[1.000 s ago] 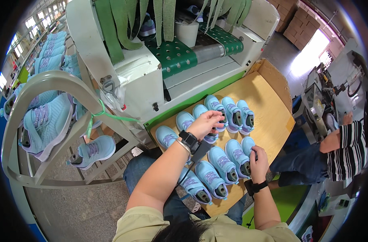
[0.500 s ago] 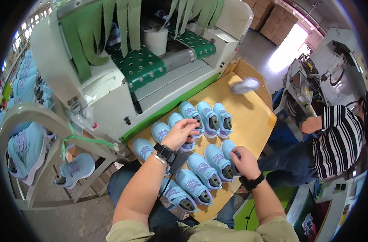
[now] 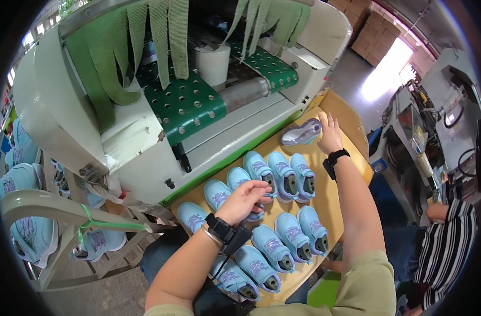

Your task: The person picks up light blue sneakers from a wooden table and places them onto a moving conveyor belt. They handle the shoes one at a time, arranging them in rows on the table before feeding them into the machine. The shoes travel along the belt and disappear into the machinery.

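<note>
My left hand [image 3: 245, 202] hovers over the back row of light blue sneakers, fingers stretched out and holding nothing. Beneath it a sneaker [image 3: 257, 214] is partly hidden. My right hand [image 3: 330, 135] reaches to the far right of the cardboard-coloured board, its fingers extended. Just left of those fingers, a pale lilac-grey shoe [image 3: 302, 132] lies tipped with its sole showing; whether a fingertip touches it I cannot tell. Several sneakers stand in a back row [image 3: 281, 173] and a front row [image 3: 292, 236], lilac laces up, with dark forms inside.
Beyond the board stands a white machine with a green perforated belt [image 3: 190, 102], hanging green strips [image 3: 169, 42] and a white cup [image 3: 213, 64]. At left, a metal rack [image 3: 74, 210] holds more blue sneakers. A person in a striped shirt [image 3: 447, 250] is at the right.
My right hand has gone from the front row to the far end of the board. The lilac-grey shoe, blurred before, now lies there. My left hand stays over the back row.
</note>
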Demonstrator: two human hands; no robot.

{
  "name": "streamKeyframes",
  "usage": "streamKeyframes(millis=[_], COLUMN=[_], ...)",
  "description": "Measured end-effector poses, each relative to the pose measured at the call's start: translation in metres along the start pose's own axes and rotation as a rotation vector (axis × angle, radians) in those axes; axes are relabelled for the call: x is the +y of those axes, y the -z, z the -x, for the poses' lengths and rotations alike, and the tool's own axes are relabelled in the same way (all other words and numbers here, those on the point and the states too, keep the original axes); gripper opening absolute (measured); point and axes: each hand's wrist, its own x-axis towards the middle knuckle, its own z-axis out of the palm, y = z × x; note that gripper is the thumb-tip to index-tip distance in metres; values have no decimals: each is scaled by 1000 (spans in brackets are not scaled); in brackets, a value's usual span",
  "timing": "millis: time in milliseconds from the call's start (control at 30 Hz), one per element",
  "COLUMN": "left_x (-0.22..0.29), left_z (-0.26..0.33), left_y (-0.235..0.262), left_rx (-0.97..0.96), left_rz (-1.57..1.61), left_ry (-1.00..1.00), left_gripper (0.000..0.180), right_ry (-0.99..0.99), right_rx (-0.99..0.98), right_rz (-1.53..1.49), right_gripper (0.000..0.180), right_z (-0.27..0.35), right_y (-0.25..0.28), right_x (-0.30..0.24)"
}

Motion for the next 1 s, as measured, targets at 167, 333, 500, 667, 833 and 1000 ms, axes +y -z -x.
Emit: streamKeyframes(millis=[167, 333, 500, 667, 833, 1000], left_x=[1, -2, -5, -10, -1, -6], left_z=[0, -1, -9, -10, -6, -2], left_y=[1, 4, 0, 1, 1, 5], left_rx=[-15, -1, -19, -21, 7, 5], left_rz=[7, 15, 27, 35, 6, 35], left_ry=[11, 0, 8, -13, -16, -61], left_gripper=[34, 34, 32, 32, 31, 34], right_ry=[245, -26, -536, -424, -68, -295], right_rx=[-51, -116, -654, -207, -72, -205], right_rz=[175, 4, -1023, -236, -585, -205], right_gripper=[81, 78, 61, 54, 85, 115], right_z=[-15, -2, 98, 194, 211, 213], right_y=[-22, -13, -55, -31, -21, -2], right_x=[-18, -15, 119, 179, 127, 82])
